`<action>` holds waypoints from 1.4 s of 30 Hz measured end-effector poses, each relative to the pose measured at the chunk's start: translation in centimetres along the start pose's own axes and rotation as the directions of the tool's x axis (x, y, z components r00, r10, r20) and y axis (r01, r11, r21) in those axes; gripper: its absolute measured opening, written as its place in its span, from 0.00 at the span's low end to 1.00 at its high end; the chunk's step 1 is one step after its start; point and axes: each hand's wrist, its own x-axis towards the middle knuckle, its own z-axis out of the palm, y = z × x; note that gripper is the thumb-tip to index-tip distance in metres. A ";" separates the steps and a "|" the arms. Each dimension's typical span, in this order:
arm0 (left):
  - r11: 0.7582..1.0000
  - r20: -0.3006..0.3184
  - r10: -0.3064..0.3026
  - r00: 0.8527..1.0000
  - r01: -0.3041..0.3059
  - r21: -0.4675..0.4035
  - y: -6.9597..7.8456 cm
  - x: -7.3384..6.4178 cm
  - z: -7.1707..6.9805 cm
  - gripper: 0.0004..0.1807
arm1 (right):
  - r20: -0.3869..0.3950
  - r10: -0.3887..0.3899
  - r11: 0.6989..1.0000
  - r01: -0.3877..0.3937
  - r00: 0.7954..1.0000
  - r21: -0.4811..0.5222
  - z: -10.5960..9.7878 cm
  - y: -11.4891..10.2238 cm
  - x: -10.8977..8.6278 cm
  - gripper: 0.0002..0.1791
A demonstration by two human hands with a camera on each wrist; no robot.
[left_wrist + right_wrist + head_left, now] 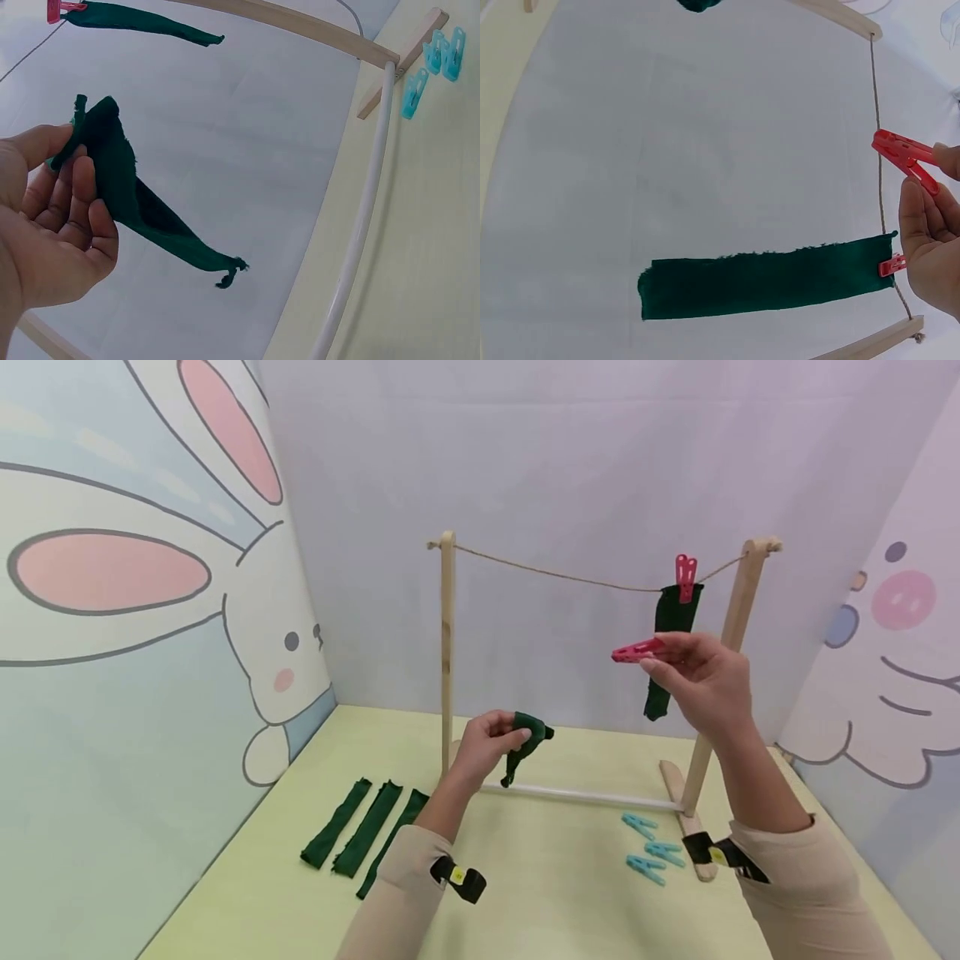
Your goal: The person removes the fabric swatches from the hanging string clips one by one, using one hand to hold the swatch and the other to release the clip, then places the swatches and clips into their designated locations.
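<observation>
Between thumb and fingers my left hand [487,745] pinches a dark green cloth strip [116,165], which droops in a fold in front of the wooden rack. My right hand [701,681], raised below the line, holds a red clothespin [904,154] by its handle ends, its tip pointing left in the head view. Close behind that hand, another green strip [765,285] hangs from the string [555,575], fastened by a second red clothespin [686,578] near the right post.
Three green strips [367,828] lie side by side on the pale yellow table at left. Several light blue clothespins [652,850] lie at right by the rack's wooden foot [697,843]. A white bar [577,795] joins the posts low down. Cartoon-printed walls stand on both sides.
</observation>
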 end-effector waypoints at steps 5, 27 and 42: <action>0.999 -0.009 -0.037 0.999 0.037 0.008 -0.9 -1.1 -0.3 0.14 | 0.003 0.091 0.994 -0.091 0.996 0.066 0.0 1.0 -2.8 0.14; 0.982 -0.138 -0.182 0.974 0.174 -0.067 -4.6 -2.9 -1.4 0.14 | 0.079 0.475 0.848 -0.480 0.877 0.224 -1.3 5.2 -10.2 0.13; 0.955 -0.191 -0.221 0.956 0.173 -0.239 -6.9 -4.2 -1.7 0.09 | 0.157 0.536 0.766 -0.556 0.829 0.323 -0.7 7.0 -12.6 0.14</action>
